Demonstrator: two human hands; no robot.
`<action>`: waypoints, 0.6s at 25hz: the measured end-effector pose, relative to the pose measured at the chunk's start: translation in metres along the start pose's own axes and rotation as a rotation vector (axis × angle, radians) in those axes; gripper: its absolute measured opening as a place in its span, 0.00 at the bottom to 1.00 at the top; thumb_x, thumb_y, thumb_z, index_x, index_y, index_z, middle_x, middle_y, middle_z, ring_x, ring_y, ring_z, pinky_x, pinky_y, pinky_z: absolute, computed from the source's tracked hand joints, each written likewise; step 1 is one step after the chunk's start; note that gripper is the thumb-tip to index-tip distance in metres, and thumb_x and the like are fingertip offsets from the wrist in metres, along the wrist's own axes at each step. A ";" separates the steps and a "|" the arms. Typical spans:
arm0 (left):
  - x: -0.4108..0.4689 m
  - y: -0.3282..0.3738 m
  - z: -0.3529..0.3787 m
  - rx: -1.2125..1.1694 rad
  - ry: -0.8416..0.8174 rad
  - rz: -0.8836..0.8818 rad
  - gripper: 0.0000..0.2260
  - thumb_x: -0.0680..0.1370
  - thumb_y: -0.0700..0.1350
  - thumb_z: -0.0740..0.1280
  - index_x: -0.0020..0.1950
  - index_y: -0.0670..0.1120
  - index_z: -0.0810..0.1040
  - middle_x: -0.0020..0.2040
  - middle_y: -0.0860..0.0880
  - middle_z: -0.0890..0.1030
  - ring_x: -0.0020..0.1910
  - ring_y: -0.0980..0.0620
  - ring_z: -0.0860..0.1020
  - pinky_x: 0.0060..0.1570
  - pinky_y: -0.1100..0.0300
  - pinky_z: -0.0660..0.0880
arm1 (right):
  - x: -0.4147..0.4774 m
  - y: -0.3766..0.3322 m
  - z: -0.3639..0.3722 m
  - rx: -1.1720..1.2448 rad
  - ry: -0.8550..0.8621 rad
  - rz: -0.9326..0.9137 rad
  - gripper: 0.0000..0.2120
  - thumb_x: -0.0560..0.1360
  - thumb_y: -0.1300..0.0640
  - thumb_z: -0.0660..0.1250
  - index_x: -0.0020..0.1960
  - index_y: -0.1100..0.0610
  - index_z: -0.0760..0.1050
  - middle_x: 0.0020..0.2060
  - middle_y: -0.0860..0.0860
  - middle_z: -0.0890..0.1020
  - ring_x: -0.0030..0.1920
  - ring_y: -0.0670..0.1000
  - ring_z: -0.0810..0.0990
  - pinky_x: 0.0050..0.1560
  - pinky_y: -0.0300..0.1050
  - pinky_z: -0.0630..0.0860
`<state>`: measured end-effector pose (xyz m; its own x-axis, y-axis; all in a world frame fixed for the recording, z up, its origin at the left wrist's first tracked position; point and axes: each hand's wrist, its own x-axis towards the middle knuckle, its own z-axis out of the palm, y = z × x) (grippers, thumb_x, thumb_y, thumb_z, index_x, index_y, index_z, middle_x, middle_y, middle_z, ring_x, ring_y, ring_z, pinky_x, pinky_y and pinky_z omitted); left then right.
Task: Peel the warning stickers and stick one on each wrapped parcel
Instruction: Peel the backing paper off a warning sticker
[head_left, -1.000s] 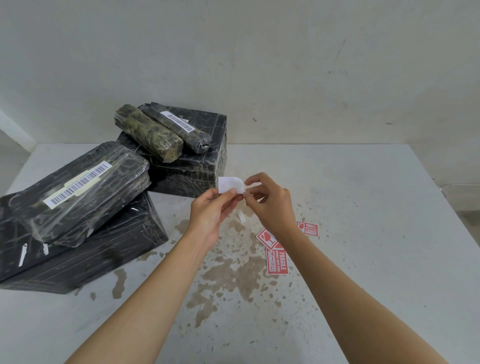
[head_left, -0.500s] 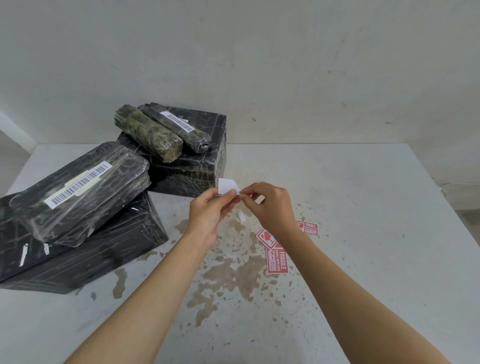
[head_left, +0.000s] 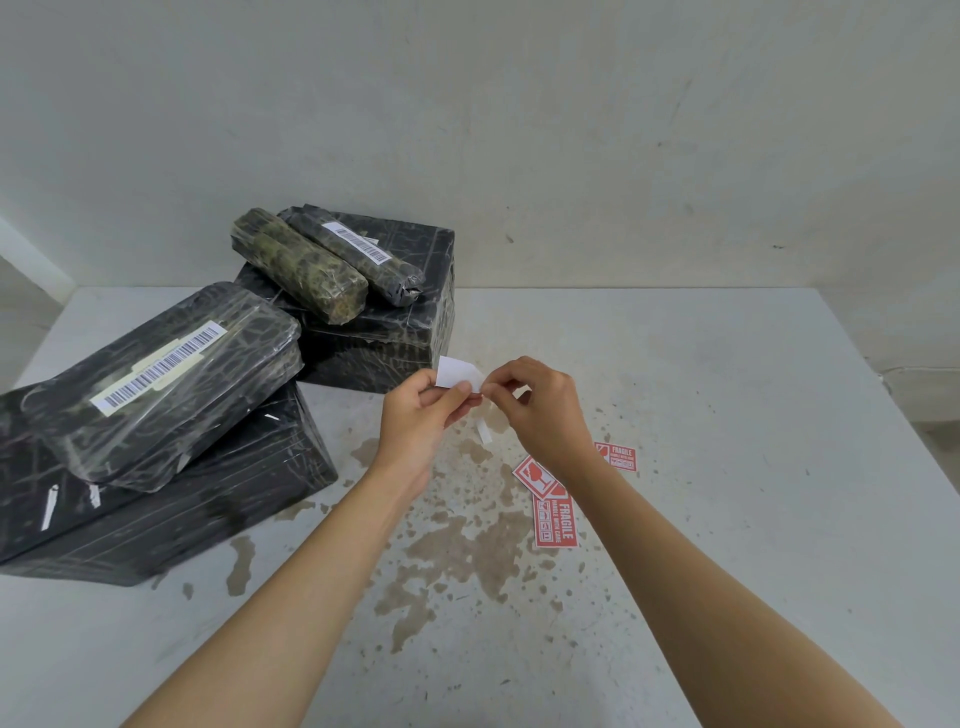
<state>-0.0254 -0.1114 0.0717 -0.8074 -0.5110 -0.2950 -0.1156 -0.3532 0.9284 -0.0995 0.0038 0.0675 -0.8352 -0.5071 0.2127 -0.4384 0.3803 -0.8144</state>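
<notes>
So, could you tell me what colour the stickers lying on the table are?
Red with white print, seen in the head view: stickers.

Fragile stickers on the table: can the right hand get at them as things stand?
Probably yes, but not freely. The right hand is just above the fragile stickers with nothing between, yet its grip, like the left hand's, is busy pinching the white sticker sheet.

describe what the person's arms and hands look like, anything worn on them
Both arms are bare from the bottom edge of the picture up to the wrists: no sleeves show. The left hand and the right hand wear no gloves, and no watch, ring, bracelet or marking shows on either. The fingernails that show look short and unpainted.
</notes>
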 end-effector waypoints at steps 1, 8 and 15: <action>0.000 0.000 0.000 -0.001 -0.003 0.003 0.06 0.77 0.34 0.66 0.53 0.37 0.78 0.45 0.41 0.83 0.40 0.54 0.83 0.45 0.67 0.78 | 0.000 -0.001 0.000 0.006 -0.003 0.012 0.04 0.73 0.66 0.68 0.41 0.62 0.81 0.37 0.51 0.81 0.35 0.43 0.76 0.38 0.29 0.72; -0.001 -0.001 0.001 -0.045 -0.032 -0.006 0.07 0.77 0.36 0.66 0.54 0.40 0.79 0.47 0.43 0.84 0.46 0.51 0.83 0.48 0.65 0.78 | 0.002 -0.005 0.000 0.310 -0.027 0.308 0.05 0.76 0.63 0.63 0.43 0.60 0.76 0.37 0.53 0.81 0.34 0.55 0.80 0.37 0.48 0.79; -0.002 0.000 -0.001 -0.122 0.017 -0.071 0.08 0.76 0.35 0.67 0.55 0.38 0.79 0.47 0.43 0.84 0.45 0.51 0.83 0.47 0.66 0.78 | 0.002 -0.007 -0.004 0.421 -0.083 0.330 0.02 0.75 0.64 0.66 0.48 0.61 0.77 0.40 0.57 0.82 0.39 0.51 0.80 0.34 0.44 0.78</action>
<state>-0.0234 -0.1110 0.0721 -0.7897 -0.4943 -0.3634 -0.1000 -0.4807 0.8711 -0.0996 0.0031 0.0762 -0.8694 -0.4791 -0.1205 0.0283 0.1952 -0.9803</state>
